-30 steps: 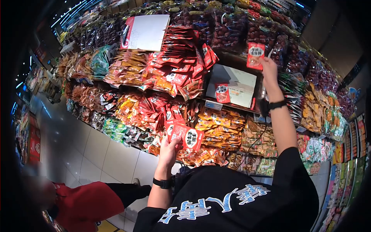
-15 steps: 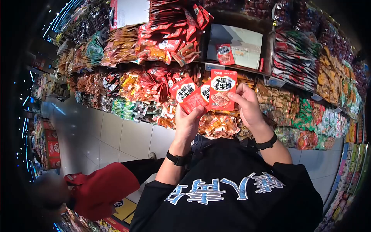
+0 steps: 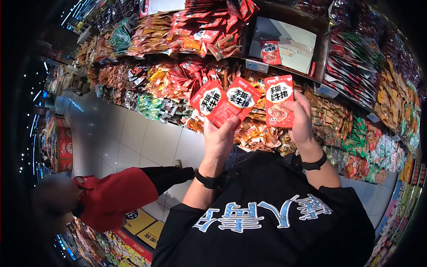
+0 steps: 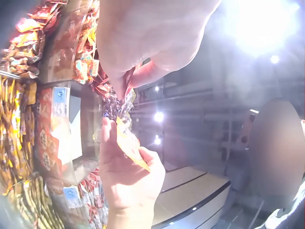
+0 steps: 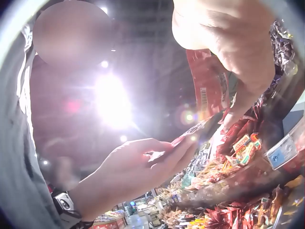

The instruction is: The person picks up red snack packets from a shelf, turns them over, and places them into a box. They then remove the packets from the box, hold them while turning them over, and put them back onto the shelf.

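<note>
In the head view my left hand point(image 3: 219, 141) pinches two red snack packets point(image 3: 209, 104) fanned in a V, thumb over their lower ends. They bear black lettering on white patches. Just to their right, my right hand point(image 3: 302, 120) holds a similar red packet point(image 3: 279, 113) upright between thumb and fingers, its front with a food picture turned up. A narrow gap separates it from the left pair. The right wrist view shows a barcode on the back of the right packet point(image 5: 206, 86), with my left hand point(image 5: 143, 160) beyond it.
Ahead, a display bin point(image 3: 307, 26) holds a pale board point(image 3: 293, 40) with a single red packet point(image 3: 270, 52) on it. Heaped snack packets point(image 3: 209, 26) fill the tiers around it. At lower left stands a person in a red top point(image 3: 115, 196), near the tiled floor point(image 3: 133, 138).
My right hand came down from above the bin with its packet, overlapped the left packets, then moved slightly right, apart from them. The left-hand packets have spread into a wider fan.
</note>
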A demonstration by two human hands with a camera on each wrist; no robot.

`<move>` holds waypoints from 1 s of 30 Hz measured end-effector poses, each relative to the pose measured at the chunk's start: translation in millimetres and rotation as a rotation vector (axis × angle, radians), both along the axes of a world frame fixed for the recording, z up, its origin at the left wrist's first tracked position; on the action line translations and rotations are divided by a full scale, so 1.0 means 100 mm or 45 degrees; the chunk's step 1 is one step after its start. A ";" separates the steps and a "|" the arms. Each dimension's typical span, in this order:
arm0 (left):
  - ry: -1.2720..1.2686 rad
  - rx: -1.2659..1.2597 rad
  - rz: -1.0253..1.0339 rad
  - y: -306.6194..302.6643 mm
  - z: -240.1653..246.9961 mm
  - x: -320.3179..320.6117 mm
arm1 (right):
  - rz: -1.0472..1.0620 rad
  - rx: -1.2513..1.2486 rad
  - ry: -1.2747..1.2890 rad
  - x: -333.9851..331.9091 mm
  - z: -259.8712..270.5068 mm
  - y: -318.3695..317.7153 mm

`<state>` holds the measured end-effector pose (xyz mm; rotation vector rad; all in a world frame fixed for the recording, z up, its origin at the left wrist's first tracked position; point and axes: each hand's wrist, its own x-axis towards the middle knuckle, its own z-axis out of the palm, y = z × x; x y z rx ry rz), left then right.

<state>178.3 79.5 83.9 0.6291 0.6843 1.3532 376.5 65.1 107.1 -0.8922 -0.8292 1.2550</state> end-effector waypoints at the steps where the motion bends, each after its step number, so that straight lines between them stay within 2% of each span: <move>1: -0.001 0.010 -0.018 0.01 -0.01 0.01 | 0.007 0.005 -0.008 -0.03 -0.01 0.01; 3: 0.000 0.027 -0.061 0.02 -0.02 0.03 | -0.007 -0.005 -0.044 -0.18 0.02 0.04; 5: 0.000 0.032 -0.109 0.01 -0.05 0.05 | 0.174 0.016 -0.387 -0.11 -0.23 0.10; 7: 0.020 0.026 -0.121 0.00 -0.02 0.06 | 0.056 0.181 -0.629 -0.20 -0.16 0.13; 8: -0.001 0.013 -0.144 0.02 -0.03 0.05 | 0.029 0.155 -0.573 -0.25 -0.16 0.12; 13: -0.114 -0.090 -0.212 0.02 0.08 -0.05 | -0.108 0.202 -0.772 -0.29 -0.19 0.16; 15: -0.212 -0.152 -0.219 0.04 0.11 -0.07 | -0.179 0.265 -0.723 -0.31 -0.18 0.19; 18: -0.165 -0.034 -0.215 0.07 0.15 -0.04 | -0.135 0.273 -0.591 -0.34 -0.14 0.22; 20: -0.107 -0.027 -0.238 0.08 0.14 -0.07 | -0.141 0.235 -0.306 -0.39 -0.04 0.21; 21: -0.091 -0.025 -0.234 0.07 0.14 -0.07 | -0.141 0.249 -0.282 -0.40 -0.07 0.21; 25: -0.074 -0.032 -0.248 0.05 0.17 -0.08 | 0.221 0.019 0.073 -0.38 -0.02 0.24; 28: -0.108 -0.055 -0.287 0.05 0.17 -0.12 | 0.299 -0.001 0.027 -0.38 0.01 0.21; 30: -0.228 -0.095 -0.327 0.05 0.18 -0.16 | 0.249 0.048 -0.056 -0.41 -0.01 0.21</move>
